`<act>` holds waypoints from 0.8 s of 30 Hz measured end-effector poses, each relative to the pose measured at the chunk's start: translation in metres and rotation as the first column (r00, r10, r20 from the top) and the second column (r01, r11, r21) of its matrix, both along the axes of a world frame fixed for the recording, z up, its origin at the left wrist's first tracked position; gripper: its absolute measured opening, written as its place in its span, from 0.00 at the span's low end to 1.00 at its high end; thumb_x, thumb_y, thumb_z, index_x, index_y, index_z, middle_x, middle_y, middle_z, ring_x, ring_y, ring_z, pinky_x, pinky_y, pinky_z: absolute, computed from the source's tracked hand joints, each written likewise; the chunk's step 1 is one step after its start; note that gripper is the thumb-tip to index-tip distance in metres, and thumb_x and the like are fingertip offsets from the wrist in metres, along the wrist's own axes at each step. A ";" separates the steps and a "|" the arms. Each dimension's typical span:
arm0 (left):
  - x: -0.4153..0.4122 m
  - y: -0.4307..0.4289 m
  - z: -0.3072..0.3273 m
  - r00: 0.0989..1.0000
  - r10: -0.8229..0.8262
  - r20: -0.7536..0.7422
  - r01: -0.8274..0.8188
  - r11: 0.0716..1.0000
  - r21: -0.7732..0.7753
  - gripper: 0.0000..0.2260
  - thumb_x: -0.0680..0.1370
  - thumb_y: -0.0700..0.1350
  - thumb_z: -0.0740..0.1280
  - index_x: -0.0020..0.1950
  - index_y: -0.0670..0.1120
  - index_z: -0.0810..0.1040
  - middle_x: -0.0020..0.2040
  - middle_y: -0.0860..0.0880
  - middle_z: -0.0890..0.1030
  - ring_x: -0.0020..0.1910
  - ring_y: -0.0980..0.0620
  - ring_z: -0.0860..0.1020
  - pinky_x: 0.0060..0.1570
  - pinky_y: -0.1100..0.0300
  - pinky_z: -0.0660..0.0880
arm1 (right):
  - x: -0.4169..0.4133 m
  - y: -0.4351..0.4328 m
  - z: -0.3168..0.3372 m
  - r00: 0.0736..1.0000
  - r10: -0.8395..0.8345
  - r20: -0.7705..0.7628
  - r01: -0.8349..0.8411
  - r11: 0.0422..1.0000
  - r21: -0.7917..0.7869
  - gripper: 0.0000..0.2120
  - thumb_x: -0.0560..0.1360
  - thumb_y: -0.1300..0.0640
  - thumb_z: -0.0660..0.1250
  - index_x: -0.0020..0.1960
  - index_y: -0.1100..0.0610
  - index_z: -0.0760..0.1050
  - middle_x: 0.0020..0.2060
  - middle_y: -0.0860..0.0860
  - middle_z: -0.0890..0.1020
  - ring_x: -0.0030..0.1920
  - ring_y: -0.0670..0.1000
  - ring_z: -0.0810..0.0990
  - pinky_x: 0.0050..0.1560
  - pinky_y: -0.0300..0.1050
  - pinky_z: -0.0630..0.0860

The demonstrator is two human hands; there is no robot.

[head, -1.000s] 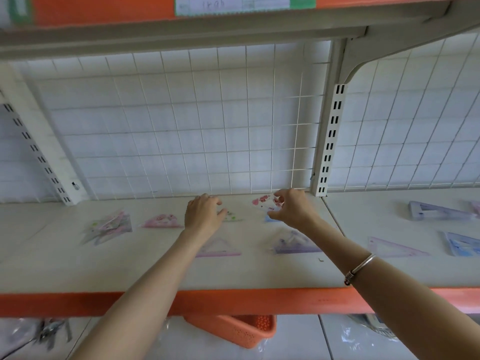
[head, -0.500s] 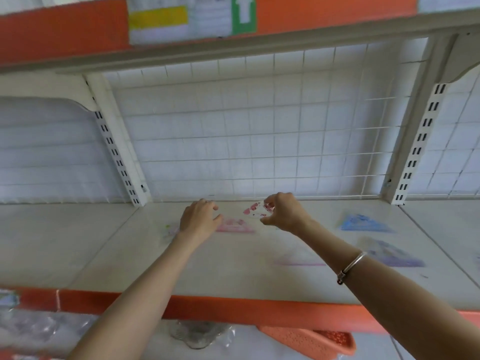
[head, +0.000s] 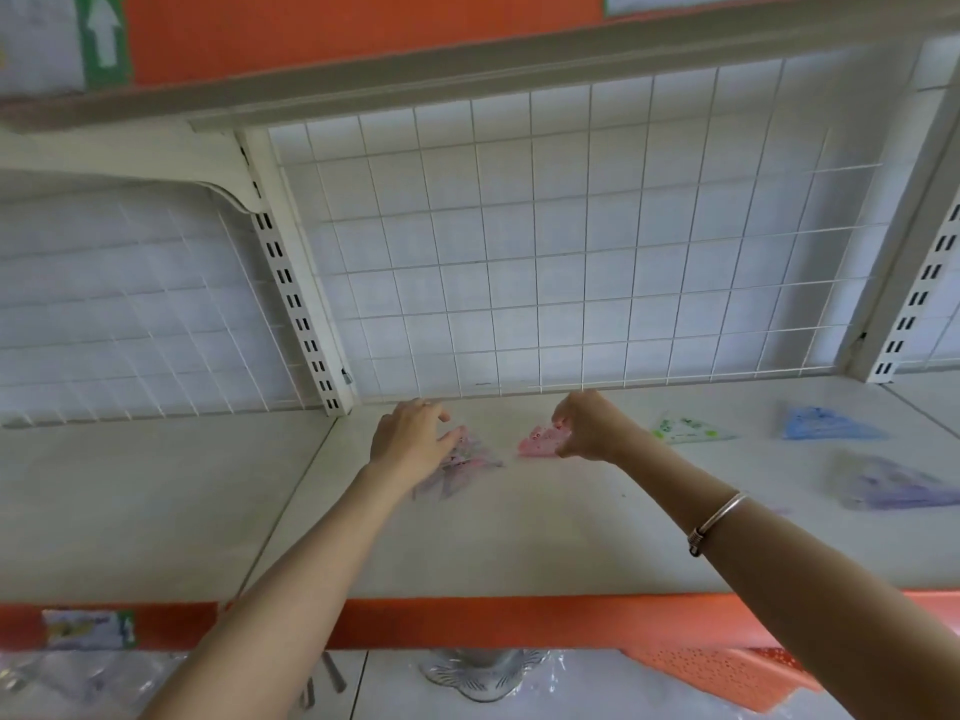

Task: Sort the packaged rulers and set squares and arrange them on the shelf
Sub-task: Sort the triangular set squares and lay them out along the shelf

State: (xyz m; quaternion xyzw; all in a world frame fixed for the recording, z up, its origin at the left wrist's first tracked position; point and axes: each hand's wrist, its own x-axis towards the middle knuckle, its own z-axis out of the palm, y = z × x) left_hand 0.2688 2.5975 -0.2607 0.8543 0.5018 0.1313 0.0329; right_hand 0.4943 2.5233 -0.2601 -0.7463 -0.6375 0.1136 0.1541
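My right hand (head: pixel 589 426) pinches a pink packaged set square (head: pixel 540 441) just above the white shelf (head: pixel 519 532), near the back. My left hand (head: pixel 413 433) hovers with relaxed fingers over a pile of clear-wrapped set squares (head: pixel 462 467) at the shelf's left end, fingertips touching its top edge. Further right lie a green set square (head: pixel 688 429), a blue one (head: pixel 826 424) and a purple one (head: pixel 893 485), each flat on the shelf.
A white wire grid (head: pixel 571 241) backs the shelf, with slotted uprights (head: pixel 296 298) at its sides. An upper shelf (head: pixel 467 59) overhangs. The orange shelf lip (head: pixel 467 621) runs along the front; an orange basket (head: pixel 727 672) sits below right.
The view swung left along the shelf. My right hand carried the pink set square leftward toward the pile, and my left hand moved along to that pile.
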 end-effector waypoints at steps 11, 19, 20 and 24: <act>-0.004 0.007 -0.003 0.992 -0.125 -0.030 0.122 0.988 -0.091 0.26 0.72 0.66 0.66 0.63 0.51 0.76 0.64 0.50 0.75 0.64 0.49 0.71 0.61 0.56 0.67 | -0.021 0.003 0.003 0.999 0.043 -0.016 -0.042 0.997 0.060 0.19 0.71 0.57 0.71 0.61 0.59 0.77 0.59 0.53 0.79 0.59 0.53 0.78 0.60 0.43 0.72; -0.010 0.003 -0.014 0.991 -0.125 0.042 0.132 0.950 -0.284 0.30 0.68 0.64 0.72 0.66 0.54 0.73 0.60 0.49 0.76 0.63 0.48 0.68 0.59 0.53 0.70 | -0.060 0.014 -0.003 0.986 0.167 -0.005 -0.166 0.982 0.093 0.19 0.74 0.57 0.68 0.64 0.58 0.75 0.62 0.53 0.78 0.63 0.51 0.74 0.64 0.44 0.69; -0.013 0.004 -0.015 0.990 -0.123 0.066 0.137 0.946 -0.293 0.30 0.68 0.63 0.72 0.67 0.54 0.74 0.59 0.49 0.75 0.63 0.48 0.68 0.59 0.53 0.71 | -0.063 0.015 -0.004 0.985 0.174 -0.002 -0.173 0.981 0.090 0.19 0.74 0.56 0.68 0.64 0.58 0.75 0.62 0.53 0.78 0.63 0.51 0.74 0.64 0.44 0.69; -0.028 0.009 -0.014 0.988 -0.130 0.085 0.148 0.952 -0.268 0.25 0.69 0.61 0.73 0.64 0.55 0.76 0.50 0.50 0.76 0.56 0.49 0.73 0.55 0.54 0.73 | -0.077 0.017 -0.010 0.980 0.197 -0.005 -0.196 0.976 0.093 0.19 0.74 0.54 0.68 0.64 0.57 0.75 0.62 0.52 0.78 0.63 0.52 0.74 0.64 0.45 0.70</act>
